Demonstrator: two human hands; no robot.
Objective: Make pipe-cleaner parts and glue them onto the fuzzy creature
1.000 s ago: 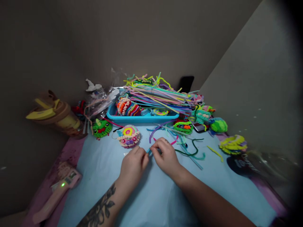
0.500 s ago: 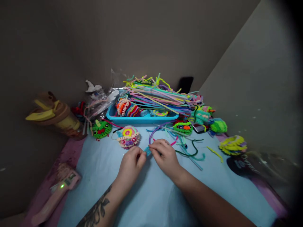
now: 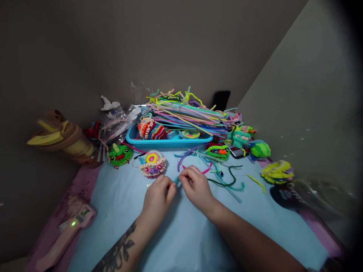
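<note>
Between my hands is a small blue pipe cleaner piece (image 3: 176, 180), mostly covered by fingers. My left hand (image 3: 159, 194) pinches its left side between thumb and forefinger. From the other side my right hand (image 3: 195, 187) closes thumb and fingertips on it. Just beyond my left hand sits a round pipe cleaner critter (image 3: 153, 164) in pink, cream and yellow. Loose pipe cleaners lie past my right hand, among them a purple curved one (image 3: 184, 156) and a dark green bent one (image 3: 231, 179).
A blue tray (image 3: 170, 143) stands at the back, piled with pipe cleaners (image 3: 190, 117). A green critter (image 3: 120, 155) is at left, with a pink glue gun (image 3: 75, 224) nearer me. A yellow coiled piece (image 3: 278, 172) and a dark cap-like object (image 3: 283, 196) lie right.
Both hands stay at almost the same spot with fingers slightly shifted on the blue piece. The whole view has drifted a little.
</note>
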